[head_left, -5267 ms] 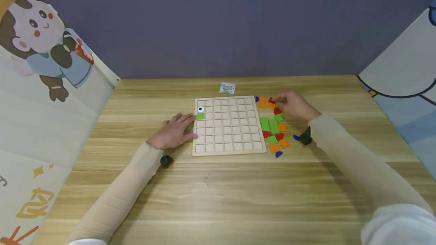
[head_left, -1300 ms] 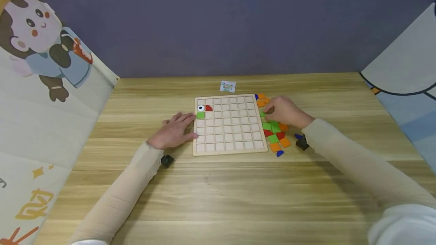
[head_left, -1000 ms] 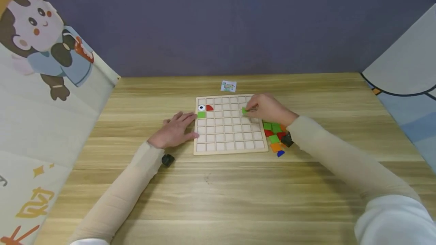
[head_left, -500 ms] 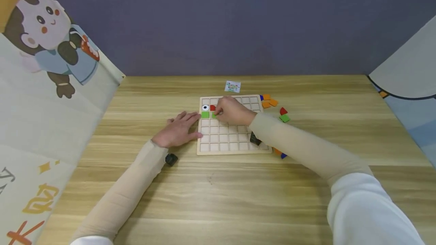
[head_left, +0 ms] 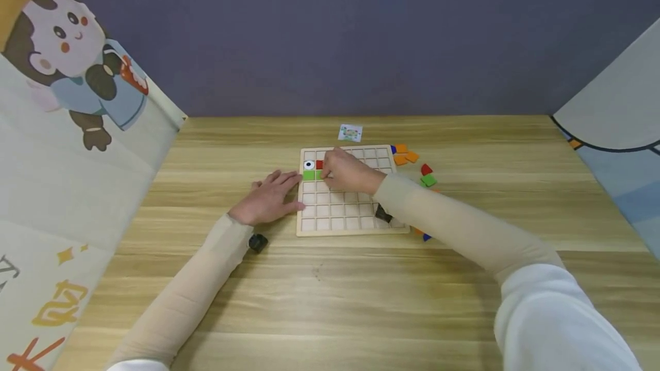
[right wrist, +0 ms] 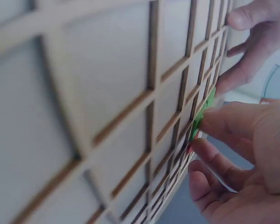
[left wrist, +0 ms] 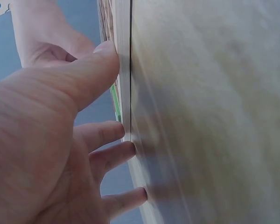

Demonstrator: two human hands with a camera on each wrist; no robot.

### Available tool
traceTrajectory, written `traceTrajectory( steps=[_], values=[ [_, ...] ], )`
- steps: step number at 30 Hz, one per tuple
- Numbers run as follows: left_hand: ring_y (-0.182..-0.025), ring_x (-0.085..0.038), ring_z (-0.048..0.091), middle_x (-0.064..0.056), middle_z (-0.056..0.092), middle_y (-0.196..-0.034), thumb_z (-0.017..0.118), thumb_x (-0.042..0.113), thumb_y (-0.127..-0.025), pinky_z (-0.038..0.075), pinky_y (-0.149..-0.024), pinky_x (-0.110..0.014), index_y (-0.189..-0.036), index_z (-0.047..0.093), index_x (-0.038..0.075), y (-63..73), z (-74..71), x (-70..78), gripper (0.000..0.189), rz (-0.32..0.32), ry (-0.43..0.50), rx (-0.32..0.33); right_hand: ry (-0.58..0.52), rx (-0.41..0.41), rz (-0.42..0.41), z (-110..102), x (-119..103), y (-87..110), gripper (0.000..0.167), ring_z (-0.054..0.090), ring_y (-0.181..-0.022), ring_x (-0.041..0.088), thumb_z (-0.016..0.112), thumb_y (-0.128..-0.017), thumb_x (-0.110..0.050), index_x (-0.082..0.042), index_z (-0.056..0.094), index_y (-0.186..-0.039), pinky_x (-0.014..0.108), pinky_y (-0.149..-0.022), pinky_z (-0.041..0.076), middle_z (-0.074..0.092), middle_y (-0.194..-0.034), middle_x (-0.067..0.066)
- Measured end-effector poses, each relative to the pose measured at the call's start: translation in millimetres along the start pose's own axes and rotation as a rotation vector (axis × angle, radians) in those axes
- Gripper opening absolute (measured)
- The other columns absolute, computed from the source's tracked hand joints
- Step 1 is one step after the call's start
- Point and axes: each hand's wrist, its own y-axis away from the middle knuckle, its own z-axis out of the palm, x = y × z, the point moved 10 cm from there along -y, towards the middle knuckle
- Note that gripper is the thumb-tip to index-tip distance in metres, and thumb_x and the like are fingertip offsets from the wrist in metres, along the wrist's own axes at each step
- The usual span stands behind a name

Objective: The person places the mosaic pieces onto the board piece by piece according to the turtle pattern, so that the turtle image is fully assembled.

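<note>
A wooden grid board [head_left: 337, 224] lies on the table. In its left column an eye tile [head_left: 309, 165] sits above a green tile [head_left: 308, 176]. A red tile [head_left: 319, 164], partly covered, is right of the eye. My right hand [head_left: 350, 172] reaches over the board, thumb and finger at a second green tile [head_left: 318, 175] in the cell beside the first. In the right wrist view those fingertips touch a green tile [right wrist: 198, 119]. My left hand [head_left: 266, 198], fingers spread, rests against the board's left edge; its thumb [left wrist: 100, 60] touches the rim.
Orange tiles [head_left: 401, 159] lie off the board's upper right corner. Further right are a red piece [head_left: 425, 169] and green tiles [head_left: 429, 180]. My right forearm [head_left: 454, 216] hides most other loose pieces. A small picture card [head_left: 350, 133] lies behind the board.
My right hand has carried a green tile from the pile leftward to the cell under the red piece. Earlier, the red piece appeared on the board. My left hand stays at the edge.
</note>
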Motion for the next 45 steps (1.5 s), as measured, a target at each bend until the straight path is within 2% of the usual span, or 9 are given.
traceTrajectory(
  steps=[3, 7, 11, 14, 18, 23, 32, 40, 45],
  values=[
    [-0.14, -0.04, 0.011, -0.008, 0.021, -0.155, 0.05, 0.053, -0.093, 0.021, -0.097, -0.069, -0.151, 0.023, 0.013, 0.1, 0.8, -0.2, 0.076, -0.001, 0.002, -0.001, -0.037, -0.007, 0.017, -7, 8, 11.2, 0.021, 0.048, -0.096, 0.02, 0.064, -0.09, -0.011, -0.005, 0.071, -0.109, 0.034, -0.082, 0.043, 0.056, -0.103, 0.004],
    [-0.14, -0.039, 0.01, -0.008, 0.019, -0.155, 0.049, 0.054, -0.093, 0.019, -0.098, -0.069, -0.152, 0.022, 0.013, 0.1, 0.6, -0.6, 0.076, 0.001, 0.006, 0.002, -0.099, 0.047, 0.077, -30, 33, 34.5, 0.026, 0.05, -0.103, 0.022, 0.063, -0.091, -0.01, -0.005, 0.068, -0.116, 0.038, -0.086, 0.044, 0.054, -0.113, 0.006],
    [-0.14, -0.04, 0.01, -0.008, 0.019, -0.155, 0.049, 0.053, -0.093, 0.018, -0.098, -0.07, -0.152, 0.022, 0.013, 1.1, -0.7, -1.9, 0.076, -0.004, 0.011, 0.006, -0.105, 0.11, 0.149, -55, 67, 66.5, 0.027, 0.051, -0.106, 0.028, 0.064, -0.089, -0.008, -0.004, 0.068, -0.116, 0.043, -0.087, 0.043, 0.054, -0.117, 0.011],
    [-0.14, -0.04, 0.01, -0.008, 0.02, -0.155, 0.05, 0.053, -0.093, 0.018, -0.097, -0.071, -0.152, 0.022, 0.013, 1.7, -2.3, -1.8, 0.076, -0.001, 0.017, 0.011, -0.105, 0.126, 0.195, -67, 91, 96.4, 0.027, 0.052, -0.102, 0.028, 0.065, -0.089, -0.008, -0.005, 0.068, -0.115, 0.043, -0.083, 0.045, 0.054, -0.119, 0.011],
    [-0.14, -0.04, 0.011, -0.008, 0.02, -0.155, 0.049, 0.053, -0.094, 0.019, -0.097, -0.071, -0.152, 0.023, 0.013, 1.6, -4.3, -1.4, 0.075, 0.002, 0.017, 0.02, -0.06, 0.123, 0.19, -73, 112, 131.4, 0.023, 0.054, -0.094, 0.027, 0.067, -0.087, -0.006, -0.006, 0.071, -0.11, 0.042, -0.077, 0.047, 0.059, -0.111, 0.008],
    [-0.14, -0.04, 0.01, -0.008, 0.02, -0.155, 0.049, 0.052, -0.094, 0.018, -0.097, -0.071, -0.152, 0.022, 0.013, 1.5, -4.9, -2.9, 0.075, -0.01, 0.015, 0.019, -0.01, 0.105, 0.187, -68, 132, 159.0, 0.02, 0.053, -0.095, 0.027, 0.07, -0.084, -0.004, -0.005, 0.073, -0.104, 0.045, -0.079, 0.045, 0.063, -0.102, 0.007],
    [-0.14, -0.039, 0.009, -0.007, 0.019, -0.155, 0.049, 0.053, -0.094, 0.018, -0.097, -0.071, -0.152, 0.022, 0.014, -1.8, -1.6, -0.3, 0.075, -0.011, 0.033, 0.006, 0.008, 0.121, 0.22, -63, 152, 174.4, 0.018, 0.053, -0.088, 0.022, 0.073, -0.082, -0.004, -0.008, 0.075, -0.099, 0.041, -0.074, 0.046, 0.061, -0.098, 0.003],
    [-0.14, -0.038, 0.01, -0.007, 0.019, -0.155, 0.048, 0.054, -0.094, 0.019, -0.097, -0.071, -0.152, 0.022, 0.014, -6.0, -1.3, 1.8, 0.075, -0.015, 0.028, 0.007, -0.013, 0.115, 0.246, -64, 162, 172.4, 0.014, 0.054, -0.102, 0.029, 0.074, -0.081, -0.005, -0.009, 0.076, -0.094, 0.049, -0.084, 0.046, 0.062, -0.109, 0.008],
    [-0.14, -0.038, 0.011, -0.007, 0.02, -0.155, 0.049, 0.053, -0.094, 0.019, -0.097, -0.071, -0.152, 0.023, 0.013, -8.3, -2.0, 2.5, 0.075, -0.017, 0.027, 0.009, -0.028, 0.148, 0.294, -67, 166, 170.2, 0.014, 0.056, -0.084, 0.022, 0.074, -0.083, -0.011, -0.009, 0.075, -0.097, 0.041, -0.072, 0.048, 0.064, -0.096, 0.004]
  ],
)
